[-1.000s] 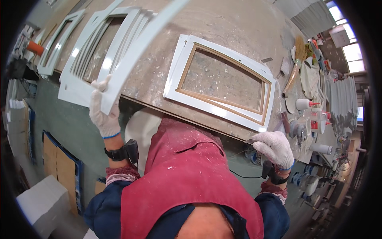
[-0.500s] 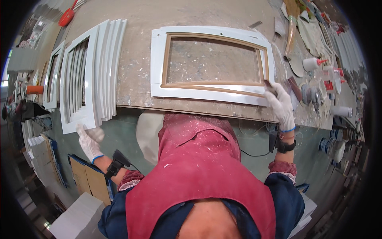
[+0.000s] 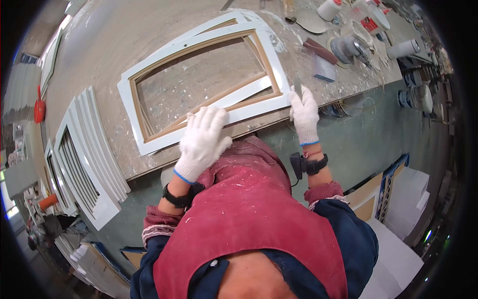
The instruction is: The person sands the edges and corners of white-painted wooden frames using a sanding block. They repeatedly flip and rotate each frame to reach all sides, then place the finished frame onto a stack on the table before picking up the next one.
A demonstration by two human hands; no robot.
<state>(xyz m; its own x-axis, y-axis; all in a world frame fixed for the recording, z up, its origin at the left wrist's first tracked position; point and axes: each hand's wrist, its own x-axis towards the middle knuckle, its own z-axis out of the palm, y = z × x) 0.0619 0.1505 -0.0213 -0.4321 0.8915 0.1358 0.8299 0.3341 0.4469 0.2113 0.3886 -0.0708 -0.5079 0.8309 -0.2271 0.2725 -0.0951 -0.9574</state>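
The left hand (image 3: 201,139) hid a stretch of the upper frame (image 3: 128,107), and much of the lower frame (image 3: 254,90) lay out of sight beneath. I couldn't see the grip of the thin blade (image 3: 298,85) inside the right hand (image 3: 304,112). A brown handle (image 3: 289,9) was cut off by the top edge.

No readable text, numbers or signs anywhere. One label only: red patch (image 3: 368,24) on a white container (image 3: 381,19), far right on the tabletop (image 3: 139,30); its print is too small and blurred to make out. White bottle (image 3: 328,9) left of it: nothing legible. Pale cylinder (image 3: 404,49) at the right: same, can't read anything
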